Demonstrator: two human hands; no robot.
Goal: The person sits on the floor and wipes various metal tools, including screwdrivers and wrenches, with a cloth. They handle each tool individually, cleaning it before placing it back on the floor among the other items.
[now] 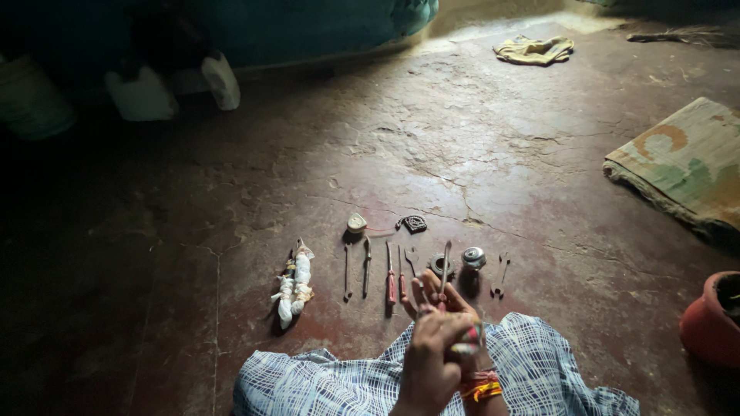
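above the checked cloth [347, 381], both hands are meeting: the left hand [428, 356] is curling closed, the right hand [438, 296] is pinching a thin metal tool [445, 262], its tip poking up past the fingertips.

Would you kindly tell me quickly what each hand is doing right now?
Left hand: closed around something, object cannot be told.
Right hand: fingers spread, holding a thin grey metal tool.

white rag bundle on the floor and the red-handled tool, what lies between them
In the head view, two thin dark metal tools lie side by side on the cracked floor between the white rag bundle and the red-handled tool.
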